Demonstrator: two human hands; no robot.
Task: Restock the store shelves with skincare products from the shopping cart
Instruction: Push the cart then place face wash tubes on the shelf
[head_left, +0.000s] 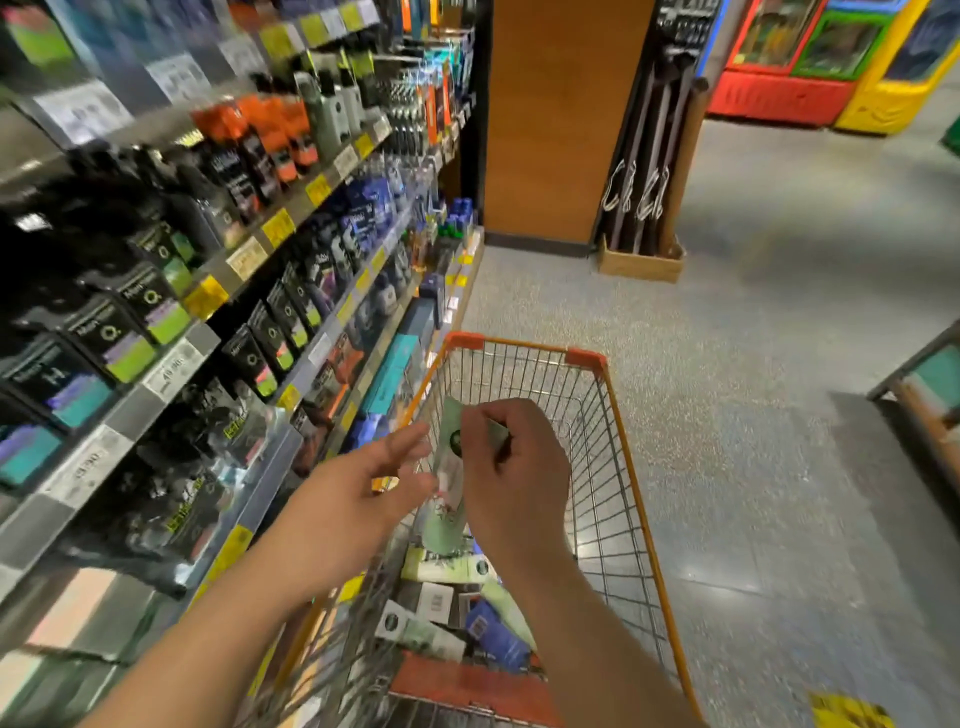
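— Where's the tube?

— The pale green tube (451, 467) stands nearly upright at lower centre of the frame, above the shopping cart (618, 415), pinched by the right hand (511, 470).

— And the left hand (358, 493)?

— Fingers spread, holding nothing, just beside the tube — and nearer the shelves (171, 364) at frame left.
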